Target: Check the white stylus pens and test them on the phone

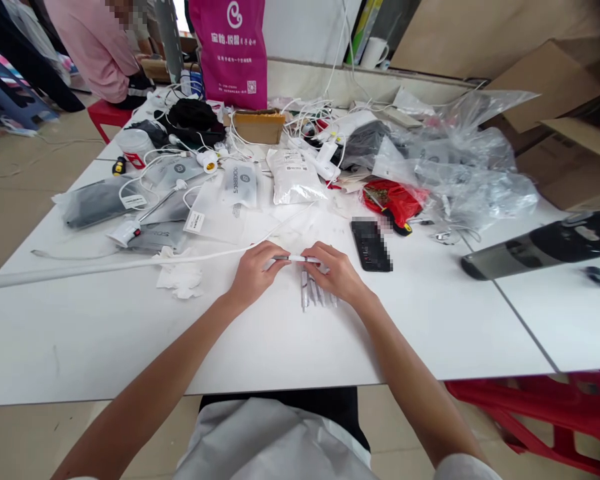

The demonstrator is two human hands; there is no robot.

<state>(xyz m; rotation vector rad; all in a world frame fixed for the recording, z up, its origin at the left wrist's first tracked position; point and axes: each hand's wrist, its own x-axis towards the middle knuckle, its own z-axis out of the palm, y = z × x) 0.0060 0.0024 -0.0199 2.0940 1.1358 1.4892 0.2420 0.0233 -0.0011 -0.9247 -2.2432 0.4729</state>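
Note:
Between my two hands a slim white pen-like stick (pixel 296 258) with greyish ends is held level above the table. My left hand (pixel 259 268) pinches its left end with thumb and fingertips. At the other end, my right hand (pixel 334 270) grips it the same way, its fingers covering part of that end. Several similar white sticks (pixel 305 293) lie side by side on the white table (pixel 260 347), just under and in front of my right hand, which partly hides them. A dark phone (pixel 371 245) lies flat to the right of that hand.
A white cable (pixel 115 267) crosses at the left, near crumpled tissue (pixel 180 275). Packaged pouches (pixel 103 200), cables and plastic bags (pixel 460 167) crowd the back. A black-and-grey cylinder (pixel 530 247) lies at right. A person in a pink top (pixel 93 43) sits at the far left.

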